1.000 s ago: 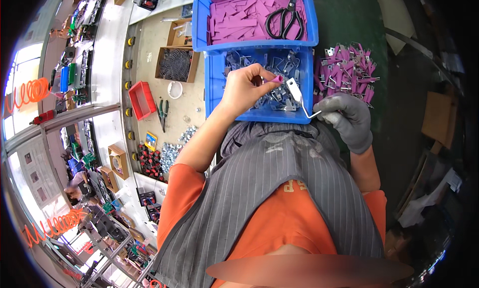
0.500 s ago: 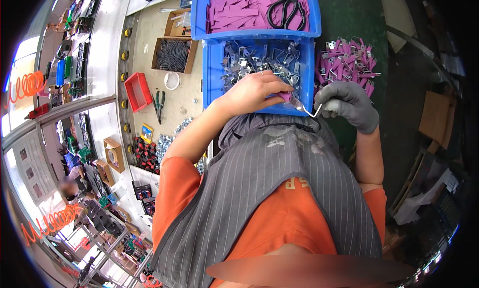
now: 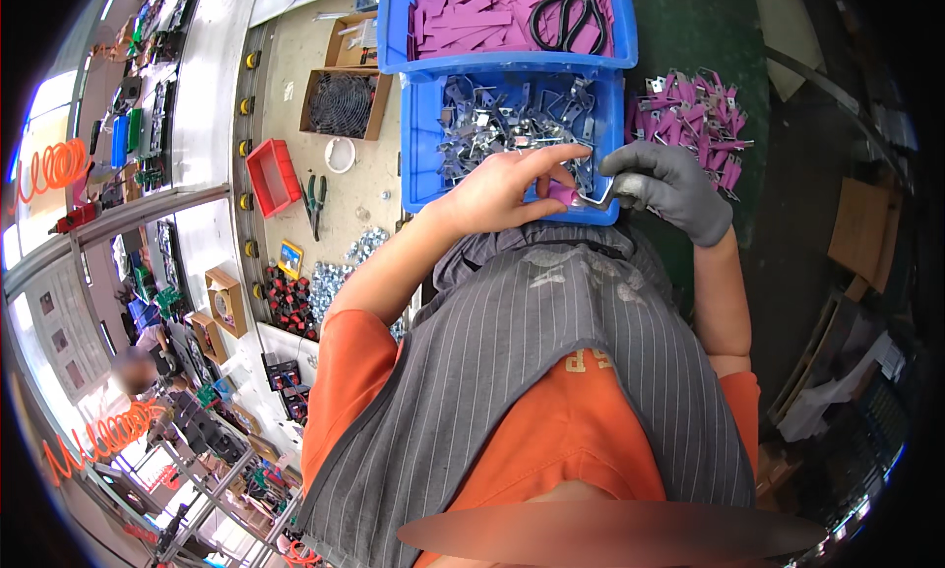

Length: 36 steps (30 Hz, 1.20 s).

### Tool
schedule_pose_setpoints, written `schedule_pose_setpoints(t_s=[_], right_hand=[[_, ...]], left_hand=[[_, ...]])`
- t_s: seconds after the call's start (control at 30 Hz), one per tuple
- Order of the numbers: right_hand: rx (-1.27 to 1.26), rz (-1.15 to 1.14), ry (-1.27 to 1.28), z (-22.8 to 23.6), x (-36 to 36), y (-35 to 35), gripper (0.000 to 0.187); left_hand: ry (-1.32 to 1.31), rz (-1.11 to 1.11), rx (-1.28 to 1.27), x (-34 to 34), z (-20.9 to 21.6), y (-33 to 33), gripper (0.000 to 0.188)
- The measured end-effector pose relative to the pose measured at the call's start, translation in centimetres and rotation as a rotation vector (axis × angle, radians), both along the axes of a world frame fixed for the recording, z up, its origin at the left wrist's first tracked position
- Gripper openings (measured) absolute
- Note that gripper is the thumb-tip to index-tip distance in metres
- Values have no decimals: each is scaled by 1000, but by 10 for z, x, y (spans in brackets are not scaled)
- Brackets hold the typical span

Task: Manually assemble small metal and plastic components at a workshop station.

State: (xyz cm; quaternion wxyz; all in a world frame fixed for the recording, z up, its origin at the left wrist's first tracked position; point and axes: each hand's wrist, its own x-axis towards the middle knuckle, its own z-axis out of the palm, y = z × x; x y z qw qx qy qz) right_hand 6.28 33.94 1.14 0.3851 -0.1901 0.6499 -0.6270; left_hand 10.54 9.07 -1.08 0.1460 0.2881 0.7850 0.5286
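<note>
Over the near edge of a blue bin (image 3: pixel 418 164) of metal brackets, my bare left hand (image 3: pixel 502 191) pinches a short purple sleeve (image 3: pixel 562 193) between thumb and fingers, its index finger stretched out above. A bent metal bracket (image 3: pixel 597 204) runs from the sleeve toward the right. My right hand (image 3: pixel 679 189), in a grey glove, has thumb and fingers closed on the bracket's bent end. How far the sleeve covers the bracket is hidden by my left fingers. Loose silver brackets (image 3: pixel 492 120) lie heaped in the bin beyond my hands.
Behind stands another blue bin (image 3: pixel 396 27) with flat purple sleeves (image 3: pixel 463 22) and black-handled scissors (image 3: pixel 569 22). Purple-sleeved brackets (image 3: pixel 694 125) are piled at right. On the left bench are a red tray (image 3: pixel 274 178), pliers (image 3: pixel 315 206), a cardboard box (image 3: pixel 343 105) and small metal parts (image 3: pixel 340 283).
My left index finger has lifted and straightened away from the sleeve. My right hand has shifted slightly left and up, bringing the bracket's bent end closer to my left hand.
</note>
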Motion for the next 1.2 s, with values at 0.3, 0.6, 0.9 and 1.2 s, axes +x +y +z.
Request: schedule_pose_setpoints(t_s=[0.3, 0.6, 0.9, 1.2], right_hand=[[14, 16, 109, -30, 6, -20, 24], [269, -458, 572, -49, -3, 48, 20], [826, -926, 827, -80, -12, 103, 27], [361, -582, 781, -74, 1, 7, 21]], left_hand=[[-48, 52, -61, 8, 11, 16, 67], [348, 474, -338, -2, -8, -11, 49], [270, 159, -837, -23, -90, -49, 21], [163, -187, -1225, -39, -108, -4, 16]])
